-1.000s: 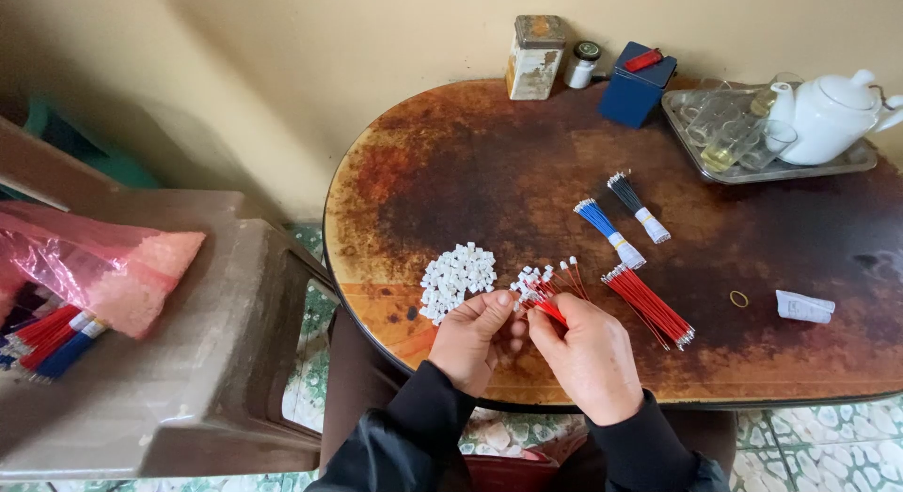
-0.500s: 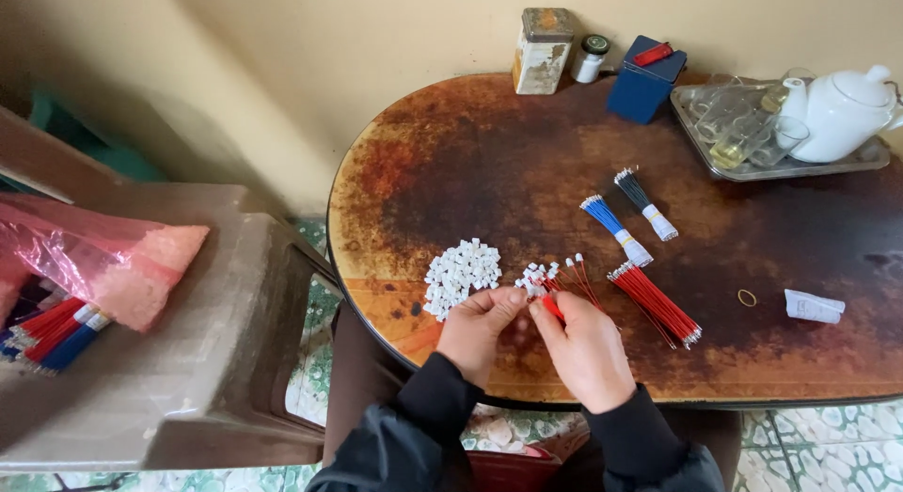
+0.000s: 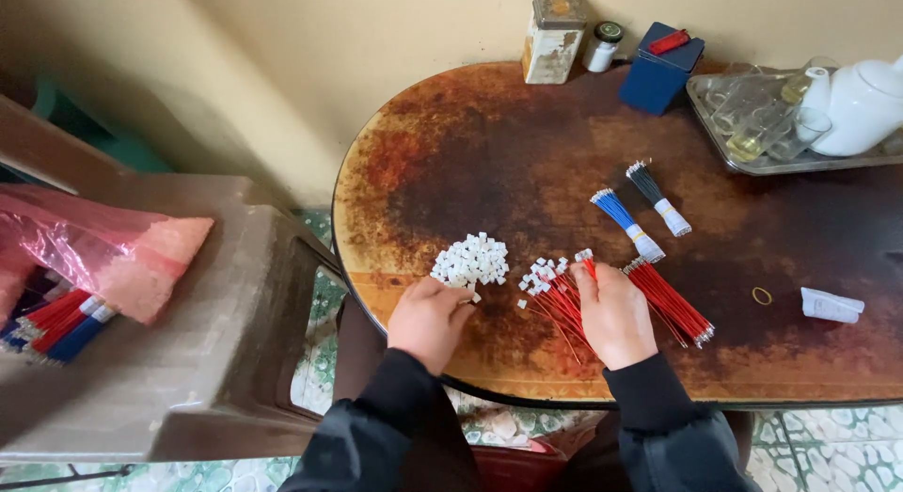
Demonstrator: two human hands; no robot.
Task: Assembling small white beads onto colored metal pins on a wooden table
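My left hand (image 3: 428, 318) rests on the brown oval table (image 3: 489, 163), fingertips touching the edge of a pile of small white plastic connectors (image 3: 470, 260). My right hand (image 3: 616, 313) pinches a red wire with a white connector on its tip (image 3: 585, 257). Under and left of that hand lie loose red wires with white connectors (image 3: 550, 290). A bundle of red wires (image 3: 673, 304) lies just right of it.
A blue wire bundle (image 3: 625, 224) and a black one (image 3: 658, 198) lie further back. A tin (image 3: 553, 39), small jar (image 3: 602, 46), blue box (image 3: 660, 67) and a tray (image 3: 752, 163) with glasses and a white teapot stand behind. Left, a plastic chair (image 3: 216, 332) holds a pink bag.
My hands have come apart: the left has moved left to the white connector pile, while the right stays by the red wires, holding one.
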